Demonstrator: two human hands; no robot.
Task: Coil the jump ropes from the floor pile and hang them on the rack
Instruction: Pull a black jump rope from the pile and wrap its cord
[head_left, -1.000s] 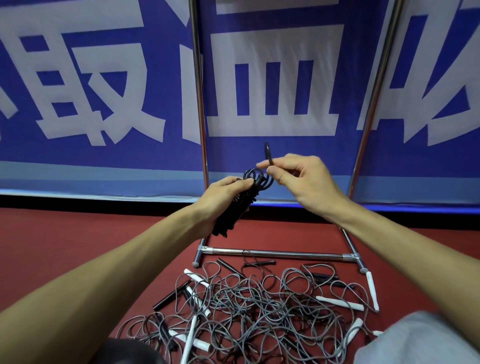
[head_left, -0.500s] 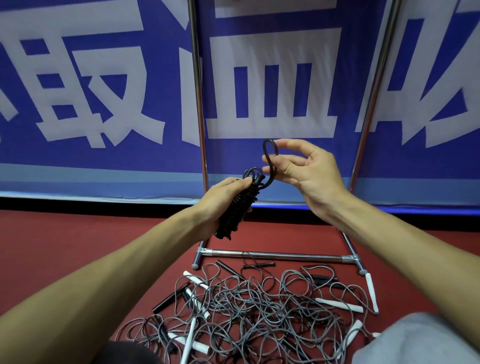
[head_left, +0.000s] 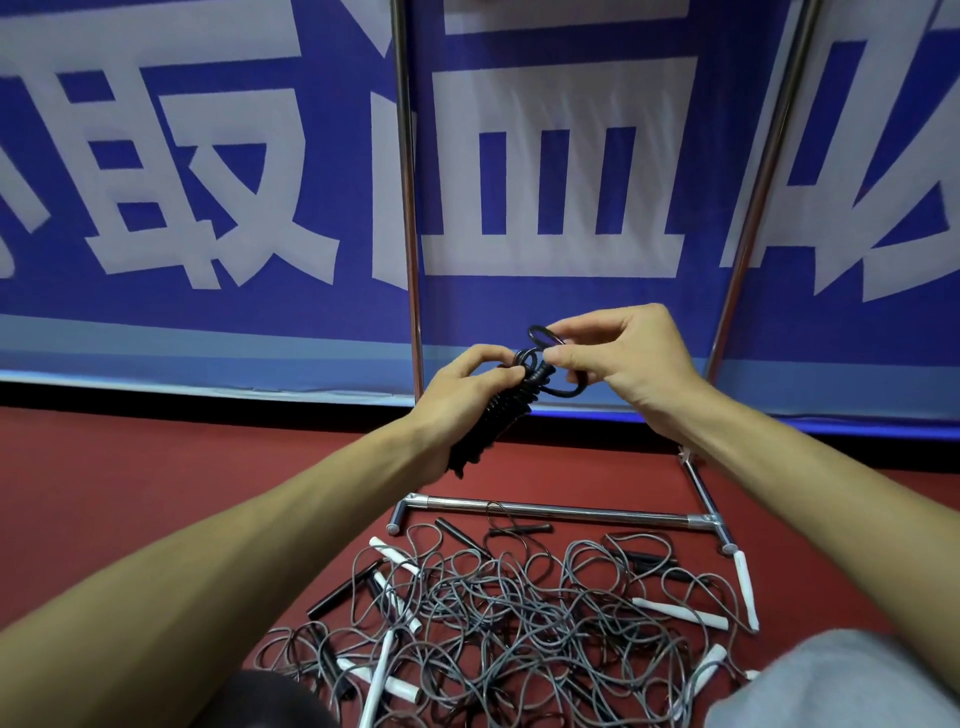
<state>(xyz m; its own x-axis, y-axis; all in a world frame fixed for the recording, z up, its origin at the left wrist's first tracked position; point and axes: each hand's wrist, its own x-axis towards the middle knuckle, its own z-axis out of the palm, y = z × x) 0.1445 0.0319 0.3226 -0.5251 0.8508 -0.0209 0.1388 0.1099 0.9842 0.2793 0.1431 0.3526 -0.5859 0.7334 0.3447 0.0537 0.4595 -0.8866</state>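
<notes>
hands meet at center frame above the red floor (head_left: 156, 493) — the left hand (head_left: 467, 387) curls round a coiled black jump rope (head_left: 498, 421), and the right hand (head_left: 623, 358) pinches its free loop (head_left: 535, 330) at the bundle's 1 o'clock end. the tangled pile (head_left: 519, 613) lies at 6 o'clock, just in front of the rack (head_left: 561, 512) base bar.

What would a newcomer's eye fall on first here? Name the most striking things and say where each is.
The blue banner with huge white characters fills the whole back. At centre, the left hand grips a coiled black rope while the right hand pinches its top loop. Below, a tangled pile of grey ropes lies on the red floor at the foot of the chrome rack.
</notes>
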